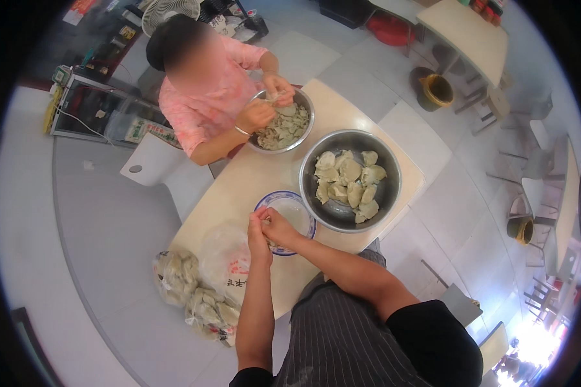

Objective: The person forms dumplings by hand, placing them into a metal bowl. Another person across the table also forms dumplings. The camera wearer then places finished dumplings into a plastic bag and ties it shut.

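My left hand and my right hand meet over the left side of a white bowl with a blue patterned rim. The fingers of both are closed and pressed together. Whatever they grip is hidden between them, though a small pale bit shows just below. Right of the bowl stands a wide metal basin holding several pale greenish, lumpy pieces. The kind of these pieces cannot be made out for certain.
Across the table a co-worker in a pink shirt handles similar pieces over a smaller metal bowl. Bulging plastic bags lie at the left table edge beside a clear bag. A white chair stands left.
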A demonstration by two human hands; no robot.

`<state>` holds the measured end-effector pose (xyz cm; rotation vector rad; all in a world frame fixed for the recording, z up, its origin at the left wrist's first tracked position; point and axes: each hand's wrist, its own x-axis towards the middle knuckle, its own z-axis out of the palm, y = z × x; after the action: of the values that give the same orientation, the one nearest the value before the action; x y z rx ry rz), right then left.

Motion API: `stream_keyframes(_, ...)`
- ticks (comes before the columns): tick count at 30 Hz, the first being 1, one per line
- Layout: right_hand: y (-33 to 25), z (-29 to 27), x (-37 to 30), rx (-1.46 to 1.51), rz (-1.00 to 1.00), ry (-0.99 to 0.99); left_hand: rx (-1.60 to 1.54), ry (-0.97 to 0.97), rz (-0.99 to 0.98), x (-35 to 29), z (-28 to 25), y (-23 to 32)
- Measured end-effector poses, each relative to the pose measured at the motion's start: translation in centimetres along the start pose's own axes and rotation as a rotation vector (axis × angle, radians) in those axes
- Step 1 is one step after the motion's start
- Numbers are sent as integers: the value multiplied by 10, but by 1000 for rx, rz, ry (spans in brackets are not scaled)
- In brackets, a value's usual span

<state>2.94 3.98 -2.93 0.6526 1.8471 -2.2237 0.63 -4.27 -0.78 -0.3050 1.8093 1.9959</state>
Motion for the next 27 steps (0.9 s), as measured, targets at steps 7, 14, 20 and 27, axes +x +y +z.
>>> stream_keyframes(7, -2, 4, 10, 245, -73, 47, 262, 53, 78, -19, 25, 29)
stream_keyframes(14, -20, -1, -6, 797, 231, 21, 685, 205, 388, -31, 33, 23)
stream_keyframes(20, -28, -9, -19, 966, 366, 3, 953, 22, 929, -36, 27, 32)
stream_keyframes(27, -11, -16, -10, 1058, 443, -61, 792, -133, 881, -36, 25, 32)
